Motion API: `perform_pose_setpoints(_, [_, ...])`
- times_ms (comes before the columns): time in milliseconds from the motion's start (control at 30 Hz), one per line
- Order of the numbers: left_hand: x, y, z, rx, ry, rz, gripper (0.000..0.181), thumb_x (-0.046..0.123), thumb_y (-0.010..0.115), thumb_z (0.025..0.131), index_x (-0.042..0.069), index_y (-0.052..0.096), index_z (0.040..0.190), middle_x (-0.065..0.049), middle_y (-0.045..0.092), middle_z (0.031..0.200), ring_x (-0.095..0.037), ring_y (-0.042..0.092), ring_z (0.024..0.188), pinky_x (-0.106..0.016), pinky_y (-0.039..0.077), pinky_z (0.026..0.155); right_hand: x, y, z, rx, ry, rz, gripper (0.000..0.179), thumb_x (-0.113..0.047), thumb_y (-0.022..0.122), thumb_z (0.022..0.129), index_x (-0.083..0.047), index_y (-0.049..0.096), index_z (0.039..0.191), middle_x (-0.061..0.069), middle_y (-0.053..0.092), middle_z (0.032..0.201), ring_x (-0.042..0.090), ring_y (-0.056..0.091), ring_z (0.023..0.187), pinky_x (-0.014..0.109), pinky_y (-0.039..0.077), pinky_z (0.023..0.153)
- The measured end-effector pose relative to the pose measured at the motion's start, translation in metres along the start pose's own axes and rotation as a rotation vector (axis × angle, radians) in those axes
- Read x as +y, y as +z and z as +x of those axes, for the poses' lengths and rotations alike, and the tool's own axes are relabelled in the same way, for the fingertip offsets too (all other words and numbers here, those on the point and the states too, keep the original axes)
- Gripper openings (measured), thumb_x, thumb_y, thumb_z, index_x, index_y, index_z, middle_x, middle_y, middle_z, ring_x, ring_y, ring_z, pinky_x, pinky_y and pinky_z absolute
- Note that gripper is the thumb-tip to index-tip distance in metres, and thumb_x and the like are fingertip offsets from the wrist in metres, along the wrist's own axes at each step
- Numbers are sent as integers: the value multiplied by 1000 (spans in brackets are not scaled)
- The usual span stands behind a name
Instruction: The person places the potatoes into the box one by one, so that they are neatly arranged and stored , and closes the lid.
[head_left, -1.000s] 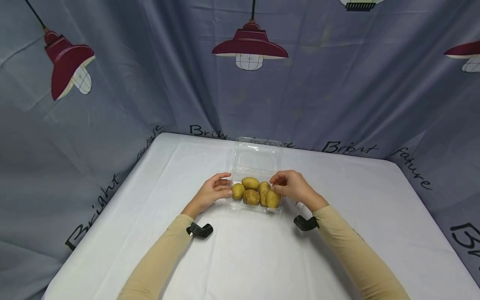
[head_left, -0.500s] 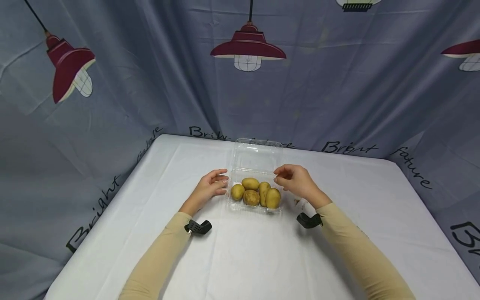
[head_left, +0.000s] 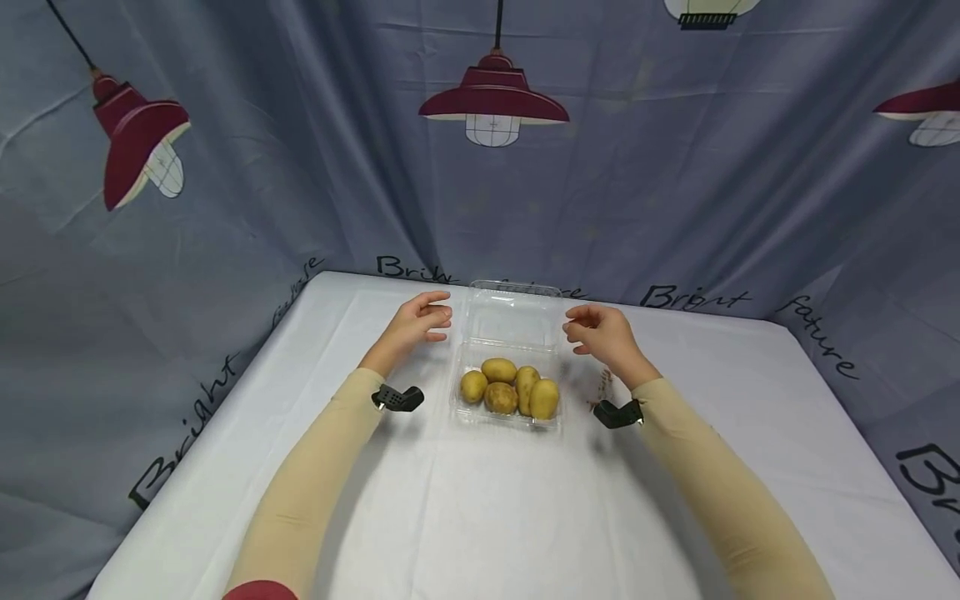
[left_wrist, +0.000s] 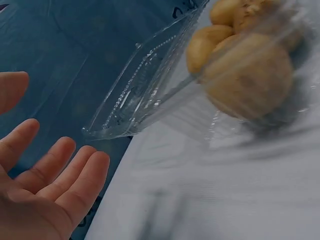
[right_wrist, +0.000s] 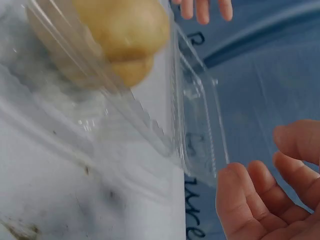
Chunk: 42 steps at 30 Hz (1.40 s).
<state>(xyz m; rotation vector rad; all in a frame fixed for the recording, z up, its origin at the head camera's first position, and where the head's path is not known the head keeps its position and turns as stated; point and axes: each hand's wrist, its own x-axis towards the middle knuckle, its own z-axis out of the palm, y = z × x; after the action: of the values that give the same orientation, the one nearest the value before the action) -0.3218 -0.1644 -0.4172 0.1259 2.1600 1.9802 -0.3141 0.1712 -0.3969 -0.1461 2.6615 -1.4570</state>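
Note:
A clear plastic clamshell container [head_left: 465, 408] lies on the table with several yellow potatoes [head_left: 501, 398] in its base. Its lid [head_left: 514, 321] is folded back toward the curtain. To the left of the lid is my left hand [head_left: 414, 325], fingers spread loosely and holding nothing. My right hand [head_left: 604, 335] hovers at the lid's right side, its fingers bent loosely with nothing between them. Both wrist views show a gap between the fingertips [left_wrist: 100, 162] and the plastic, and potatoes [right_wrist: 125, 30] behind the container's wall.
A white cloth [head_left: 480, 517] covers the table. Small brown dirt marks [head_left: 603, 385] lie on it to the right of the container. A grey-blue curtain [head_left: 615, 183] printed with red lamps hangs along the table's back and sides.
Both hands have left the potatoes and the container's sides and moved away from me, up to either side of the raised lid. The potatoes stay in the base.

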Motion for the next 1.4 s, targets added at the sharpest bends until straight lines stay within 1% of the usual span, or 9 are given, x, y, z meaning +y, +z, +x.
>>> perform_pose_setpoints(100, [6, -1, 10, -3, -30, 15, 53, 17, 57, 104, 11, 42, 155, -26, 46, 153, -43, 51, 137, -51, 49, 111, 1, -3, 8, 14, 58, 46, 38, -18, 60, 101, -2, 57, 136, 23, 64, 130, 37, 67, 112, 38, 63, 85])
perform_pose_setpoints(167, [6, -2, 16, -4, -52, 17, 53, 18, 57, 104, 12, 42, 155, -24, 47, 152, -43, 51, 138, -51, 48, 112, 2, -4, 13, 9, 99, 81, 41, -18, 60, 102, -2, 55, 139, 23, 62, 134, 39, 66, 116, 41, 62, 89])
perform_pose_setpoints(267, [5, -3, 23, 4, -87, 25, 55, 19, 58, 103, 12, 41, 155, -20, 49, 152, -42, 51, 138, -52, 47, 113, 4, -3, 21, -2, 165, 136, 45, -18, 60, 102, -2, 52, 143, 24, 59, 139, 41, 64, 121, 45, 60, 95])
perform_pose_setpoints(467, [-2, -7, 32, 11, -129, 35, 57, 18, 57, 104, 11, 38, 157, -20, 45, 156, -41, 51, 138, -50, 47, 113, 6, 2, 34, -42, 252, 203, 51, -17, 60, 102, -3, 46, 149, 22, 54, 147, 39, 62, 126, 46, 58, 99])
perform_pose_setpoints(633, [-4, -8, 36, 18, -142, -12, 59, 12, 56, 103, 9, 35, 158, -23, 43, 156, -43, 50, 138, -51, 46, 114, 9, 6, 39, -67, 271, 205, 54, -16, 60, 102, -3, 44, 152, 21, 52, 150, 40, 60, 129, 47, 57, 100])
perform_pose_setpoints(833, [-5, -2, 40, -16, -155, -47, 60, 9, 55, 103, 9, 33, 159, -24, 39, 159, -43, 49, 139, -51, 45, 115, 13, 8, 40, -67, 288, 223, 54, -15, 60, 103, -3, 43, 153, 20, 50, 153, 39, 58, 132, 46, 57, 101])
perform_pose_setpoints(1100, [-3, 5, 44, -25, -154, -63, 60, 12, 54, 104, 11, 32, 160, -22, 40, 159, -41, 49, 141, -48, 46, 115, 16, 7, 39, -65, 274, 296, 56, -10, 59, 101, 0, 41, 153, 24, 48, 152, 42, 57, 132, 48, 55, 104])
perform_pose_setpoints(1267, [0, 9, 47, -19, -155, -102, 58, 12, 52, 105, 11, 33, 160, -21, 39, 160, -42, 49, 141, -49, 45, 116, 17, 6, 37, -65, 258, 289, 56, -9, 59, 101, 0, 41, 153, 25, 50, 150, 41, 58, 130, 47, 56, 103])
perform_pose_setpoints(1400, [4, 13, 47, -22, -145, -130, 59, 12, 52, 105, 11, 32, 160, -21, 39, 160, -43, 49, 139, -50, 45, 115, 17, 5, 35, -50, 243, 286, 54, -8, 58, 100, 0, 43, 152, 26, 52, 146, 38, 61, 125, 43, 58, 99])
